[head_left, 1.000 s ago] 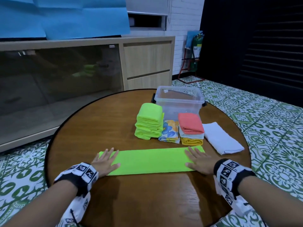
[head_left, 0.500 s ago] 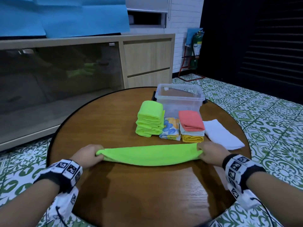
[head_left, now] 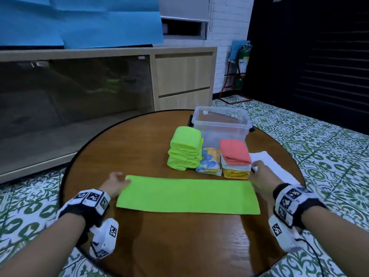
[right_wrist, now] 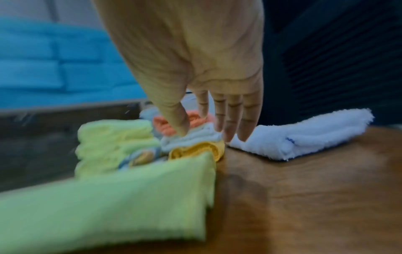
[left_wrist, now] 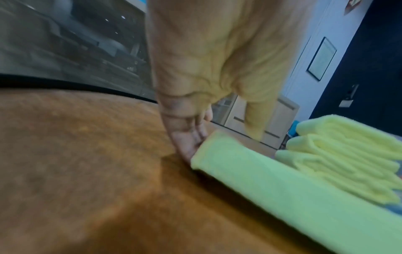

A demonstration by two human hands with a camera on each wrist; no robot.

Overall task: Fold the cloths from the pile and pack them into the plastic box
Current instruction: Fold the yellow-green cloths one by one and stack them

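A lime green cloth lies flat on the round wooden table as a long strip. My left hand is at its far left corner, with straight fingers touching the cloth's end. My right hand hovers at the far right corner, fingers straight and holding nothing, just in front of the folded stacks. The clear plastic box stands behind the stacks with no cloth in it.
Folded green cloths are stacked left of a floral cloth. A coral, white and yellow stack sits beside them, and a folded white cloth lies at the right. The table edge curves close to both wrists.
One second ago both hands pressed flat on the strip. Then they gripped its ends and lifted it. Now the strip lies flat again and both hands have let go.
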